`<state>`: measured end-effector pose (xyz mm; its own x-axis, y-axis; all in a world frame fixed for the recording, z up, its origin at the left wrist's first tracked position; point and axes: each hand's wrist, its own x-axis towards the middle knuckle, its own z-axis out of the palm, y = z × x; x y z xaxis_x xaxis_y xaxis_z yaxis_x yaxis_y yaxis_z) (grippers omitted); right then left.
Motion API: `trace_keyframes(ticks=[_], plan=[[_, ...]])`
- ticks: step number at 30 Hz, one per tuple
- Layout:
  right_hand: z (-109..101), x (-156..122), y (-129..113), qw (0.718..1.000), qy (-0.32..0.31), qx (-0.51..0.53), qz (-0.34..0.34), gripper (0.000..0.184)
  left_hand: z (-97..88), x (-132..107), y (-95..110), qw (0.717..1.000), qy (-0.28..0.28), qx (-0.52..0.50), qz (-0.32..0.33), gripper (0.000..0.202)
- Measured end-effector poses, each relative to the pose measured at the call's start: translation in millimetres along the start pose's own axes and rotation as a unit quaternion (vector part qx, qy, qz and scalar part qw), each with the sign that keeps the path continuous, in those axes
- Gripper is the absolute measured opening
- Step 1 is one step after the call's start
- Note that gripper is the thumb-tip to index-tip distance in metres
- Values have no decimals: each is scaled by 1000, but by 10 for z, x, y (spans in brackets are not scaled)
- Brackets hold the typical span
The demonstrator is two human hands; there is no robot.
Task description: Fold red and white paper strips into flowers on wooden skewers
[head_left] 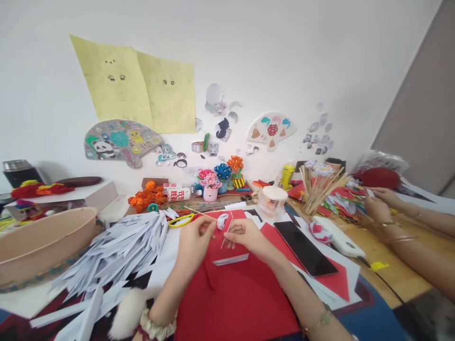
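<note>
The paper curl [222,221] sits at two o'clock from the left hand [197,235], holding a stick [195,211], and ten from the right hand [246,234], pinching a strip [223,242].

Four hands show at the surface [401,280]: left hand [196,233], right hand [246,233] and a co-worker's two hands [377,212]. Toward the far edge, three flower pots [210,193]; elsewhere, one phone [304,248], one bowl [39,251], paper strips [124,246] too many to count. Two fans [121,137] on the wall [320,52].
</note>
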<state>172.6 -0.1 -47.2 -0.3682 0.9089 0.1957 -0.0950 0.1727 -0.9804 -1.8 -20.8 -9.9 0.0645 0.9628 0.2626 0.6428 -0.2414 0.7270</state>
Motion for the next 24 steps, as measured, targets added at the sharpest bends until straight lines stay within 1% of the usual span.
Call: trace_keyframes(ticks=[2,3,4,5,8,10,12,14,16,20,22,24], plan=[[-13,7,1,1000,21,0,-4,36,-137,-5,-27,996,22,86,-25,26],[-20,12,4,1000,28,0,-6,36,-196,-17,-44,989,10,142,-39,26],[-25,18,10,999,34,-1,-8,36,-241,-36,-58,981,-14,189,-49,28],[-29,24,17,999,39,-1,-9,37,-269,-61,-66,974,-35,215,-56,29],[-32,41,43,999,45,-3,-5,39,-249,-161,-35,953,-113,278,-51,30],[-28,46,54,999,44,-6,0,40,-183,-220,21,924,-171,339,-35,27],[-21,42,56,999,42,-9,4,40,-126,-251,73,915,-187,355,-30,20],[-12,32,51,999,40,-11,7,40,-108,-252,96,917,-184,352,-28,14],[0,24,46,999,38,-13,9,39,-131,-234,87,918,-181,353,-27,12],[19,29,57,999,46,-15,12,41,-199,-192,56,916,-151,371,-40,17],[16,48,69,998,61,-15,7,41,-188,-180,68,915,-124,381,-38,21],[-2,72,76,996,87,-13,-3,42,-133,-172,98,919,-104,379,-15,23]])
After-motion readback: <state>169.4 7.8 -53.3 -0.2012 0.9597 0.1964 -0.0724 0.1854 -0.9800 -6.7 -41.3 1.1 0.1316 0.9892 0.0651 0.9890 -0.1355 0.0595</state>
